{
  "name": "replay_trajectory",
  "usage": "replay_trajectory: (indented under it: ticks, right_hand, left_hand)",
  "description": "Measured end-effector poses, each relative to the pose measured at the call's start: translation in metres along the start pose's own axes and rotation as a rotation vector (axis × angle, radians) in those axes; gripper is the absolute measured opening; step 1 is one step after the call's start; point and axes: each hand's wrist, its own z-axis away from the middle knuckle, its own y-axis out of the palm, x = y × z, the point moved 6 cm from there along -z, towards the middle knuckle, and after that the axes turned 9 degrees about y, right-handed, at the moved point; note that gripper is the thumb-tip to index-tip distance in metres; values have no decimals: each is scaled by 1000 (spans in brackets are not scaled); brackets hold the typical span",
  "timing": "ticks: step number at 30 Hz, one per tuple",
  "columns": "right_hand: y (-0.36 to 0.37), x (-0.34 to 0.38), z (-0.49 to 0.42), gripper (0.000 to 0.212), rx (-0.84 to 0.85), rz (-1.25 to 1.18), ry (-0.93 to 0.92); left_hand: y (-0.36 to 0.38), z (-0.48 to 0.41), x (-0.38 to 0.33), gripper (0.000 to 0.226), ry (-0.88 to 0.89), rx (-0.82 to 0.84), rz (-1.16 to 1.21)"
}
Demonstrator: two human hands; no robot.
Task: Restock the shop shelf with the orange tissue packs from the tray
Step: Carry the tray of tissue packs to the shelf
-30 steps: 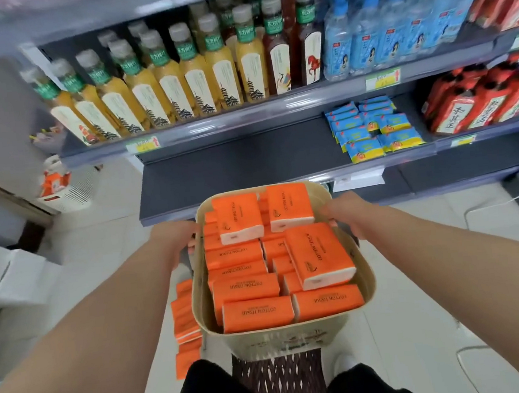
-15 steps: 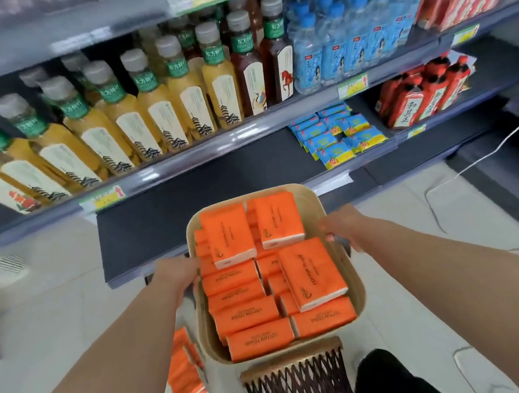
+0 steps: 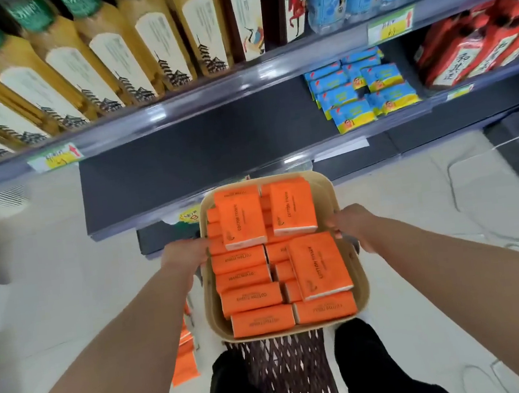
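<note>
both hands are clamped on the tray (image 3: 212, 303), the left hand (image 3: 185, 258) wrapped over its left rim and the right hand (image 3: 349, 226) over its right rim, so the whole load hangs between them with no hand free. the orange tissue packs (image 3: 319, 266) are all in there, stacked in layers, and three of them lie loose and flat on top of the rows; none has reached the shop shelf (image 3: 202, 148) yet, whose dark empty stretch sits just beyond the tray's far edge, to the left of the blue packets (image 3: 365, 90). the risk i see is that top layer: tip the tray even a little while setting it down or letting go with one hand and those loose packs would likely slide off onto the floor (image 3: 65, 248), where a few orange ones (image 3: 185, 354) already lie by the person's left leg. a one-handed hold on a tray this full looks likely to sag on the released side. the mesh stool or basket (image 3: 289, 372) under the near edge is narrow, so resting the tray there off-centre could rock it. compared with half a second ago, the person has closed in on the shelf: the bottles (image 3: 152, 44) above now loom large and cut off at the top, the tray sits closer under the shelf lip, and the grip on both rims is unchanged.
</note>
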Motion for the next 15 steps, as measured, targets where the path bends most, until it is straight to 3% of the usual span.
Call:
replay_trajectory:
  ticks: [15]
  right_hand:
    - [63, -14, -131, 18, -65, -167, -51]
  left_hand:
    - [44, -125, 110, 17, -27, 15, -145]
